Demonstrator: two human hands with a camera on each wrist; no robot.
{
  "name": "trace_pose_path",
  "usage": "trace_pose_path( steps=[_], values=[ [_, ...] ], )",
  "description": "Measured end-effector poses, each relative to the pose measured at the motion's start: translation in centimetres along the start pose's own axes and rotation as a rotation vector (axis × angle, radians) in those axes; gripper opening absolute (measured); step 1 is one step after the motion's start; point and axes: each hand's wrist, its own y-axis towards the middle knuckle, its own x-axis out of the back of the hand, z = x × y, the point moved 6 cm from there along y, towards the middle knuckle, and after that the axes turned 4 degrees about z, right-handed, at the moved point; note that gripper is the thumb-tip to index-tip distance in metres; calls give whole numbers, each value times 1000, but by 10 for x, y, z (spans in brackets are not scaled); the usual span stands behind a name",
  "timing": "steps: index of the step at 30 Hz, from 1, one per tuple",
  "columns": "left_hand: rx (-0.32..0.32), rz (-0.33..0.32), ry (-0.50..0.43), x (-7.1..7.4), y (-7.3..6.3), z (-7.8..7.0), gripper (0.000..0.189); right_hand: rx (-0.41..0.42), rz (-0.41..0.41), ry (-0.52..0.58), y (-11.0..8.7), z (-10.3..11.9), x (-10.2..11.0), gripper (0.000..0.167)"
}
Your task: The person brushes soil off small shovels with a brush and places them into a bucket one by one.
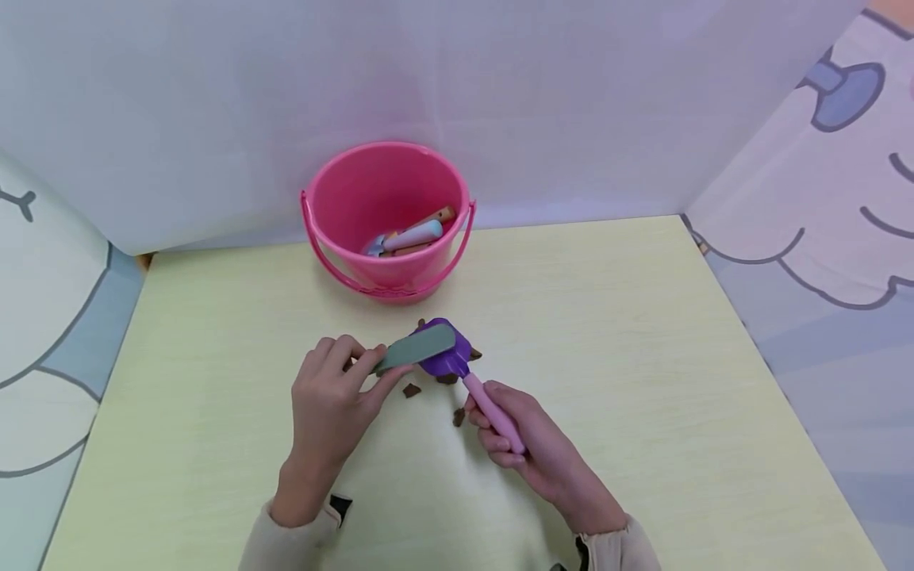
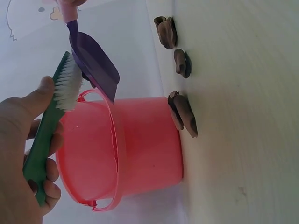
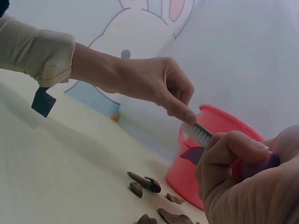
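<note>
My left hand [image 1: 328, 404] grips the green handle of a brush [image 1: 421, 346], its white bristles [image 2: 69, 84] visible in the left wrist view. In my right hand [image 1: 528, 436] is the pink handle [image 1: 494, 414] of a small purple shovel [image 1: 443, 363]. From the head camera, the brush overlaps the shovel's scoop; both are raised off the table. A dark bit shows at the scoop's edge in the left wrist view, mostly hidden. Several brown, bark-like pieces [image 1: 412, 390] lie on the table below, seen also as curled pieces [image 2: 167, 32] in the left wrist view.
A pink bucket [image 1: 343, 190] stands just beyond the hands, its handle lowered toward the front. Inside lie several tools, one with a pale handle [image 1: 417, 236]. The pale yellow table [image 1: 643, 333] meets a white cloth backdrop [image 1: 571, 119] behind; cartoon-printed cloth hangs at both sides.
</note>
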Motion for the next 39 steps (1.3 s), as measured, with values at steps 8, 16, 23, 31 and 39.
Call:
trace_pose_path(
  steps=[8,16,23,31,39],
  values=[
    [68,37,53,-6,0,14,39,-11,-6,-17,-2,1,-2,36],
    [136,0,92,-1,-1,25,39,-15,-2,-13,-4,-1,-3,38],
    [136,35,12,0,-2,23,38,-4,1,-16,-4,0,-3,36],
    [136,130,66,-8,-3,26,39,-18,-4,-18,-4,0,-5,37],
    [183,116,118,-8,-8,40,38,-14,-4,-26,-9,2,-5,38]
  ],
)
